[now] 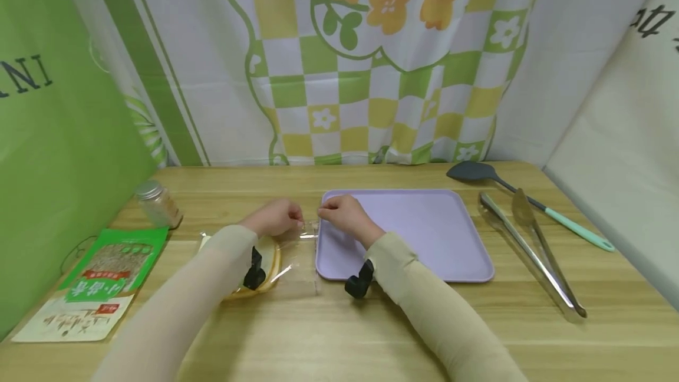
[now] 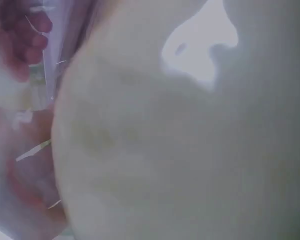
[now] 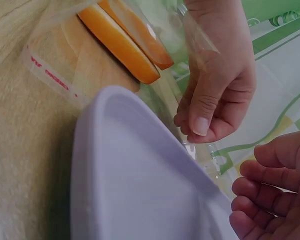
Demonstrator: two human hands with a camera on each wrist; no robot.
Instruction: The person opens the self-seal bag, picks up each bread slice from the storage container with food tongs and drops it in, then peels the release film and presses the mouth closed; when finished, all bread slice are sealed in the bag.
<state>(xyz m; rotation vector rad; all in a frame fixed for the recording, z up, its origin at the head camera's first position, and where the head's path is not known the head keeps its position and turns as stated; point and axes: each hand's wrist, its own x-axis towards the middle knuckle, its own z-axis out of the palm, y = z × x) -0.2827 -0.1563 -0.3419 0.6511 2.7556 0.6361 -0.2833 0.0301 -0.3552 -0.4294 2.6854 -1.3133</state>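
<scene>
A clear plastic bag (image 1: 299, 276) lies left of the lilac tray (image 1: 419, 234), its open-looking end near the tray's edge. Inside it are flat round pieces, probably bread or crusts (image 1: 274, 261), pale on top with orange-brown rims (image 3: 122, 42). One pale face (image 2: 165, 150) fills most of the left wrist view, glare on its film. My left hand (image 1: 278, 217) pinches the bag's upper edge between thumb and fingers. Over the tray's left rim hovers my right hand (image 1: 345, 215), its fingers loosely bent (image 3: 262, 200) with nothing between them. The left forearm hides part of the bag.
To the left stand a glass jar with a metal lid (image 1: 159, 204) and a green-and-white food packet (image 1: 101, 282). Metal tongs (image 1: 530, 258) lie right of the tray, beside a dark spatula with a mint handle (image 1: 530, 199). A patterned curtain (image 1: 392, 105) hangs behind the table.
</scene>
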